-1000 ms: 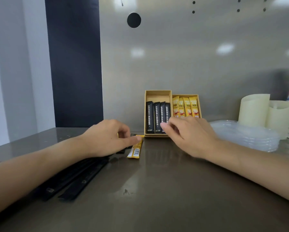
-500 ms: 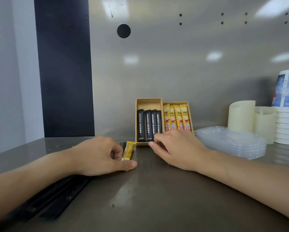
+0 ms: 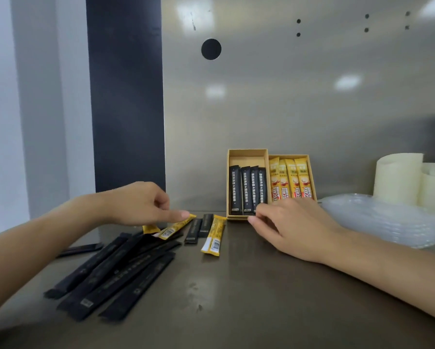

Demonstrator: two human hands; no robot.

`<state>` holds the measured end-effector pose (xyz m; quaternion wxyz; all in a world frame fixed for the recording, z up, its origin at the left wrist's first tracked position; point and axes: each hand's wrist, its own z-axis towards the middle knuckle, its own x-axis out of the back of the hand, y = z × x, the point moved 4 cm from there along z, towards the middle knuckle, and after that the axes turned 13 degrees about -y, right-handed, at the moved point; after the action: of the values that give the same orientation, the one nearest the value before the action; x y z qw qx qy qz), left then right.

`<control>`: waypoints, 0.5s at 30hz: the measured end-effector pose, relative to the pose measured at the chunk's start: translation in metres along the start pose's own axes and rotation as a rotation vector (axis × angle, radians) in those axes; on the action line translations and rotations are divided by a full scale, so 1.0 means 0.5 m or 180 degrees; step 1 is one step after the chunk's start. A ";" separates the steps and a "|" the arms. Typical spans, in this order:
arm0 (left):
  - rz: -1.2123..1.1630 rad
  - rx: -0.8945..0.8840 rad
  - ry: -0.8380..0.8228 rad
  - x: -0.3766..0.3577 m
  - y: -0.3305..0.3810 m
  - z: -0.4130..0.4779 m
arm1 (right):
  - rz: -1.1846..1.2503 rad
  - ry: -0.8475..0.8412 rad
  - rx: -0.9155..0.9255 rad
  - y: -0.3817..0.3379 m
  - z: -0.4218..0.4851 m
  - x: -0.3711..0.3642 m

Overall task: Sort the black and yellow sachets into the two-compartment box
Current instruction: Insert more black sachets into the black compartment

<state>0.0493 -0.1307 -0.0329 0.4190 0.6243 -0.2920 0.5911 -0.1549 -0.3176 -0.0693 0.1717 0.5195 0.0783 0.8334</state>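
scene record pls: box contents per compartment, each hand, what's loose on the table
box left compartment: four black sachets
box right compartment: four yellow sachets
left hand: pinches end of held yellow sachet
right hand: at box front wall, grip unclear
loose on table: black sachet pile, second yellow sachet

The tan box (image 3: 247,161) holds four black sachets (image 3: 247,190) left, four yellow sachets (image 3: 290,180) right; a loose pile (image 3: 115,275) lies nearby.
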 end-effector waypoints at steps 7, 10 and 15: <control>0.0289 0.0626 -0.1629 0.031 -0.003 -0.088 | -0.0013 -0.0053 -0.0035 -0.001 0.001 0.001; 0.0437 0.1200 -0.2060 0.039 -0.010 -0.116 | 0.0022 -0.0067 -0.0043 -0.002 0.000 0.003; 0.0438 0.1302 -0.2446 0.009 0.016 -0.122 | 0.0065 -0.0063 -0.0021 -0.003 0.004 0.001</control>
<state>0.0128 -0.0811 -0.0302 0.1073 0.8480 -0.3445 0.3882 -0.1531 -0.3163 -0.0686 0.1656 0.5279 0.0686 0.8302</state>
